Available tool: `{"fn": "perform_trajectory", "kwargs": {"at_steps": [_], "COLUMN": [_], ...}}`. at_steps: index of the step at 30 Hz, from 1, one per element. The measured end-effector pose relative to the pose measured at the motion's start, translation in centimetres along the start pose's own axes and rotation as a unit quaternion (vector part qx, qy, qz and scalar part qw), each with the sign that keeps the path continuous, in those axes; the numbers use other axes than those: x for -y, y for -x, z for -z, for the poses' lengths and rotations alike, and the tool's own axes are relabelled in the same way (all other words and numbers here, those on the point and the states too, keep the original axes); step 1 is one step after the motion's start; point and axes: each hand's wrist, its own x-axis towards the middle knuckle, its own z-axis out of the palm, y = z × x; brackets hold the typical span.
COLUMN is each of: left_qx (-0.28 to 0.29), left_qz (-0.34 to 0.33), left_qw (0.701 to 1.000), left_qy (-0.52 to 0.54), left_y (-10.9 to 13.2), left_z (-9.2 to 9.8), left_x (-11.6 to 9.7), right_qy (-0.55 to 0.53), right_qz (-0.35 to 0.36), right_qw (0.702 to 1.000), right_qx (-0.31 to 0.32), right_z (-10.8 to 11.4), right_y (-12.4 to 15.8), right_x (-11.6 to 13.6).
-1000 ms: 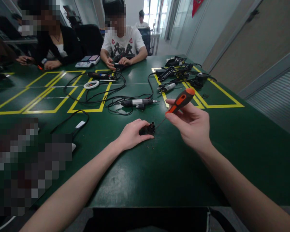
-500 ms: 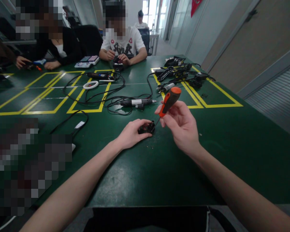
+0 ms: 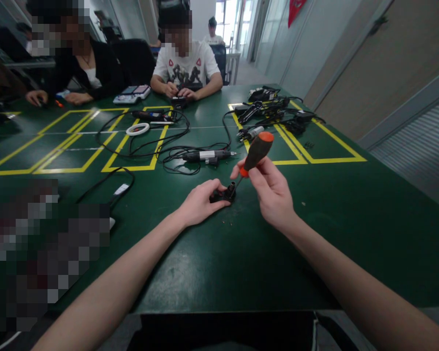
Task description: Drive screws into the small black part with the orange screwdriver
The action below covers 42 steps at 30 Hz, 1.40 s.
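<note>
My left hand (image 3: 204, 202) is closed round a small black part (image 3: 227, 194) and holds it on the green table (image 3: 190, 263). A short round post sticks up from the part; its kind is not clear. In my right hand (image 3: 272, 190) is a screwdriver (image 3: 258, 152) with a dark and orange handle, tilted with its butt up and to the right. Its thin shaft slants down to the part, beside the post. The exact spot where the tip meets the part is too small to make out. Tiny screw-like bits (image 3: 227, 223) lie just in front of the part.
Beyond my hands lies a black and silver corded tool (image 3: 207, 155) with looped cable. A white ring (image 3: 137, 129) lies farther left. Tangled black cables and devices (image 3: 274, 114) fill the back right. Yellow tape marks the table. Co-workers (image 3: 186, 68) sit across.
The screwdriver's shaft end has shifted slightly, and my right hand has turned and moved a little left around the handle. My left hand stays almost still on the black part.
</note>
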Motion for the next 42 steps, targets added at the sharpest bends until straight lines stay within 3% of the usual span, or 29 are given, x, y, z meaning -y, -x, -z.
{"fn": "perform_trajectory", "kwargs": {"at_steps": [13, 21, 27, 34, 42], "left_qx": [-0.022, -0.08, -0.143, -0.224, -0.171], "left_qz": [-0.045, -0.062, -0.123, -0.194, -0.216], "left_qw": [0.998, 0.995, 0.982, 0.951, 0.955], "left_qy": [-0.038, 0.025, 0.023, 0.086, 0.107], "left_y": [0.0, 0.3, 0.3, -0.1, -1.1], "left_z": [-0.2, 0.2, 0.0, 0.8, 2.2], "left_x": [0.1, -0.3, -0.3, -2.7, -5.6], "right_qy": [-0.021, 0.011, 0.0, -0.016, -0.01], "right_qz": [-0.011, -0.02, -0.031, -0.031, -0.017], "right_qw": [1.0, 1.0, 1.0, 0.999, 1.0], "right_qx": [0.003, -0.004, 0.002, 0.0, -0.003], "right_z": [0.2, 0.5, 0.4, -0.2, -0.8], "right_y": [-0.1, -0.4, -0.5, -0.3, 0.0], "right_x": [-1.3, -1.8, -1.9, -1.8, -1.8]}}
